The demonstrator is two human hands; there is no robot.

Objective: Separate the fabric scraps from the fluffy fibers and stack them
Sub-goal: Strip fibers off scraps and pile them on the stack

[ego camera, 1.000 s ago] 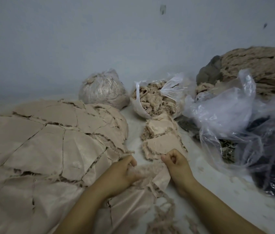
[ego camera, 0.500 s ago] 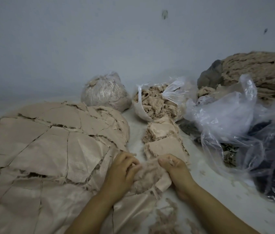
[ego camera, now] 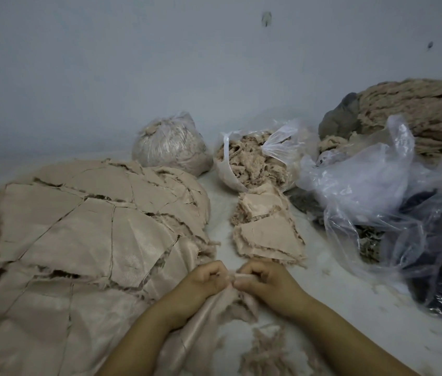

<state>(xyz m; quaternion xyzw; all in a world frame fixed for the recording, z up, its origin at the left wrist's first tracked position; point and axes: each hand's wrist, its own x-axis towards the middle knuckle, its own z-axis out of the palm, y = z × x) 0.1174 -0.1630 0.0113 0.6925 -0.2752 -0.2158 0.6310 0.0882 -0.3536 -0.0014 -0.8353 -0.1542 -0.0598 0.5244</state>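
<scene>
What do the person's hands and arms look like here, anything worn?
Both are bare. The left hand and right hand show no gloves, and no rings are visible. Both forearms are uncovered from wrist to the bottom edge of the frame: no sleeves, watch or bands in view. The dim, soft image hides finer detail such as nails or marks.

A broad heap of fabric scraps (ego camera: 87,234) fills the left of the frame; a small stack of scraps (ego camera: 266,229) lies at centre, just right of it. Behind — upper centre — sit a tied bag (ego camera: 171,145) and an open bag of fibers (ego camera: 252,161). Plastic bags (ego camera: 393,202) crowd the right, a fiber mound (ego camera: 420,112) behind them.
</scene>
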